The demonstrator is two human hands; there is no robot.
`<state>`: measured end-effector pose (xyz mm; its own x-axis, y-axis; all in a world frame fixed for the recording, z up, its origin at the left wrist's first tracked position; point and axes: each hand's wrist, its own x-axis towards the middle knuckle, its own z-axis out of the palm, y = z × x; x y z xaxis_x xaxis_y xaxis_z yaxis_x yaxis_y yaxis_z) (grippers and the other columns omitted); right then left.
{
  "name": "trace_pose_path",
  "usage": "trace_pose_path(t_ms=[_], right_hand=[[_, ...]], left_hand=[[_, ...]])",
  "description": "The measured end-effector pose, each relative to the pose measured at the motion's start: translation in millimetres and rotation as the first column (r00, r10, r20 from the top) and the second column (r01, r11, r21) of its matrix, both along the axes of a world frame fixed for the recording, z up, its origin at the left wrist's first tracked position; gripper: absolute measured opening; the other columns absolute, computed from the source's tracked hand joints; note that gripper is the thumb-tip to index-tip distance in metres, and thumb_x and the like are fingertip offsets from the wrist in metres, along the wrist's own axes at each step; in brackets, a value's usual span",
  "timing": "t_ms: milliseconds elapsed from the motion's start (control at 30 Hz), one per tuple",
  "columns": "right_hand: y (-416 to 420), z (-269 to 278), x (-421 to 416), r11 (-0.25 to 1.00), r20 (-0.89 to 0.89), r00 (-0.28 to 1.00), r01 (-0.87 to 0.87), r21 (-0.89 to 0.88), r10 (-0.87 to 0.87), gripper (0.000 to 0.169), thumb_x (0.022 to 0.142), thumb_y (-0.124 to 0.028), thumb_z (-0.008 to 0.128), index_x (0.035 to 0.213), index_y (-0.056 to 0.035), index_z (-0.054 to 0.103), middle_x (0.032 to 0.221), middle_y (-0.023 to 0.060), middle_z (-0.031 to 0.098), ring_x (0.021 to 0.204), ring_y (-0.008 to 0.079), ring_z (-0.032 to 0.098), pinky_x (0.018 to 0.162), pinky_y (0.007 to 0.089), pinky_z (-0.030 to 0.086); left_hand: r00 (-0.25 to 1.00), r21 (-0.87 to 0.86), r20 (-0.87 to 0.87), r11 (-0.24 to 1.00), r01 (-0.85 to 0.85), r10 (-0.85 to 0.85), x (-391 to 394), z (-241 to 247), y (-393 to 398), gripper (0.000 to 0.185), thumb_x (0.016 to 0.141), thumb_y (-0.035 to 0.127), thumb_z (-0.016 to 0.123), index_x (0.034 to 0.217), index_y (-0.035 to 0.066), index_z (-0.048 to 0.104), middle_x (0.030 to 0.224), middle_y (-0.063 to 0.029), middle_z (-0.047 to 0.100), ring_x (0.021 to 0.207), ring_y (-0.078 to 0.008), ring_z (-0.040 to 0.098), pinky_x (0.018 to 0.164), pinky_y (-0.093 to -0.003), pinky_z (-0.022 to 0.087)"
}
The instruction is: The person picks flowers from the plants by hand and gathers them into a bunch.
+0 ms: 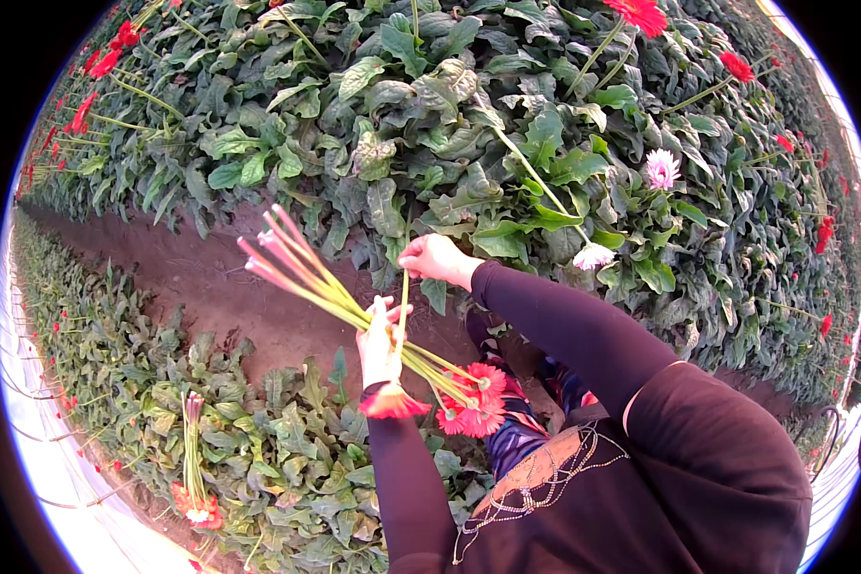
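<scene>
My left hand point(380, 344) is closed around a bunch of gerbera stems point(316, 280), whose pale pink cut ends point up and left. Coral-red gerbera heads point(479, 402) hang at the bunch's lower right. My right hand point(438, 258), just above and right of the left one, pinches the stem of a single gerbera. That stem runs down past my left hand, and an orange-red flower head point(393, 402) lies over my left wrist. Beyond my right hand, a white gerbera point(593, 256) on a long stem rests among the leaves.
Dense gerbera plants point(402, 129) fill the bed ahead, with red blooms and a pink-white flower point(662, 169). A bare soil path point(186, 273) runs between this bed and another at lower left. A second gerbera bunch point(195, 466) lies on the lower-left plants.
</scene>
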<state>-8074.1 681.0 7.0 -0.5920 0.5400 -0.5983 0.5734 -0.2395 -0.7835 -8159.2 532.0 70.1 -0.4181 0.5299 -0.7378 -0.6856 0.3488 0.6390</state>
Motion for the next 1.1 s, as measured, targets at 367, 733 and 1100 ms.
trace_pose_path(t_ms=[367,733,1100], right_hand=[[35,-60,55,0.709,-0.209,0.905,0.130,-0.693,-0.371,0.024,0.082,-0.022,0.058,0.089,0.0003,0.053,0.067,0.0033,0.051,0.057,0.0154,0.050,0.052,0.0291,0.046],[-29,-21,93,0.603,0.130,0.899,0.382,-0.700,-0.418,0.019,0.092,-0.022,0.034,0.084,-0.0084,0.046,0.055,-0.0039,0.034,0.042,0.0067,0.025,0.035,0.0223,0.021],[-61,129,182,0.956,-0.245,0.941,-0.175,0.235,0.232,0.024,0.092,-0.025,0.039,0.088,-0.0040,0.049,0.064,0.0084,0.051,0.060,0.0208,0.053,0.059,0.0314,0.043]], left_hand=[[0.918,-0.018,-0.362,0.986,0.168,-0.163,120,-49,71,0.013,0.079,0.006,0.055,0.086,0.000,0.045,0.063,-0.0053,0.056,0.055,-0.0116,0.055,0.050,-0.0244,0.042],[0.988,0.123,0.152,0.992,0.022,-0.041,155,-39,-9,0.015,0.084,0.011,0.055,0.096,0.004,0.049,0.073,-0.0074,0.059,0.045,-0.0066,0.044,0.042,-0.0187,0.035],[0.995,0.377,0.098,0.925,-0.040,0.003,123,52,-12,0.039,0.089,0.036,0.048,0.111,0.004,0.049,0.088,-0.0044,0.058,0.063,-0.0072,0.045,0.054,-0.0230,0.043]])
